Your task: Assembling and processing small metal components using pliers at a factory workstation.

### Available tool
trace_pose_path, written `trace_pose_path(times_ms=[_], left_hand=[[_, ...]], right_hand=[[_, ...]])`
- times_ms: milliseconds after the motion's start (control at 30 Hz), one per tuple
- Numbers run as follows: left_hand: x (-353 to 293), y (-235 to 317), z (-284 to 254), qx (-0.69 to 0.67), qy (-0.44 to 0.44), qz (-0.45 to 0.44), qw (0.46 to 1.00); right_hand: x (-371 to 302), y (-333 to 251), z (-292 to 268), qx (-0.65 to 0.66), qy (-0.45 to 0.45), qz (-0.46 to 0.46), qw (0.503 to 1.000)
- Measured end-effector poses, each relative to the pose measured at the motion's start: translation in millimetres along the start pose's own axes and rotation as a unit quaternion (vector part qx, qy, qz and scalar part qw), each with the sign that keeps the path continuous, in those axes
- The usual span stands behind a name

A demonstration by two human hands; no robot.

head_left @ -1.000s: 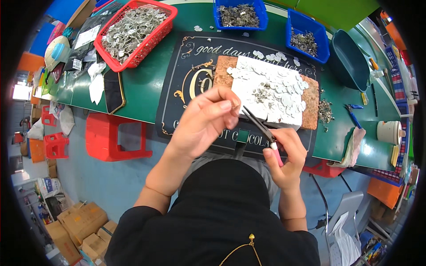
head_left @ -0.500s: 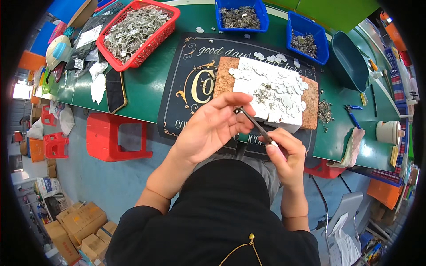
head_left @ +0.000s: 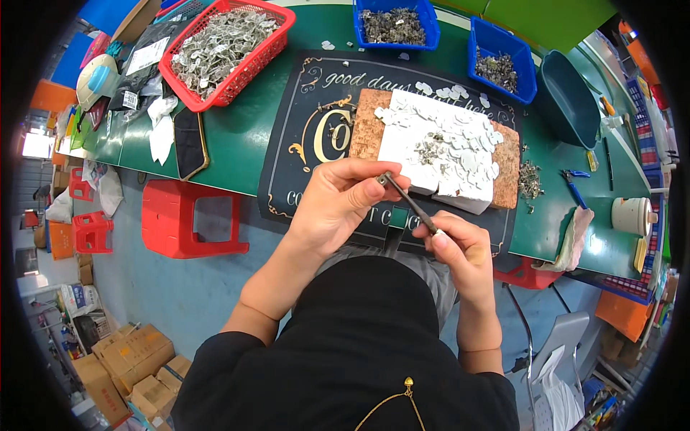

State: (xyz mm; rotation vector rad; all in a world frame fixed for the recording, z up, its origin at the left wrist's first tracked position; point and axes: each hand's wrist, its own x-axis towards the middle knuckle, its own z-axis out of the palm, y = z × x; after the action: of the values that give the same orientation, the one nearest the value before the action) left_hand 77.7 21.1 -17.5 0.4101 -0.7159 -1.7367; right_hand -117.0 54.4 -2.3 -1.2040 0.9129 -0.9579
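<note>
My right hand (head_left: 463, 251) grips a slim dark metal tool, apparently tweezers (head_left: 413, 203), by its lower end, thumb and fingers closed on it. The tool slants up to the left. At its upper tip, the thumb and forefinger of my left hand (head_left: 341, 197) close on a small metal piece (head_left: 383, 179) that is partly hidden by the fingers. Just beyond the hands lies a white block (head_left: 402, 154), covered with many thin white pieces (head_left: 467, 147) and a little heap of small metal parts (head_left: 433, 149).
Brown boards (head_left: 371, 115) lie under the block on a black printed mat (head_left: 287, 158). A red basket (head_left: 237, 85) of flat pieces stands far left. Blue bins (head_left: 436, 36) of metal parts stand at the back. Pliers (head_left: 575, 188) and more metal parts (head_left: 530, 179) lie right.
My left fingers, loosely spread beside the tool's tip before, have closed into a pinch there. The right hand still holds the tool in nearly the same place.
</note>
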Motion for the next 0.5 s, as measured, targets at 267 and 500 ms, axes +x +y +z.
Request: trace_pose_path(times_ms=[267,500], left_hand=[[2,-5,-9,-0.016,-0.005,-0.021,1.000],[-2,-17,-7,0.021,0.081,0.013,0.996]], right_hand=[[-3,1,8,-0.193,0.027,-0.089,0.977],[4,27,16,-0.451,0.149,-0.286,0.832]])
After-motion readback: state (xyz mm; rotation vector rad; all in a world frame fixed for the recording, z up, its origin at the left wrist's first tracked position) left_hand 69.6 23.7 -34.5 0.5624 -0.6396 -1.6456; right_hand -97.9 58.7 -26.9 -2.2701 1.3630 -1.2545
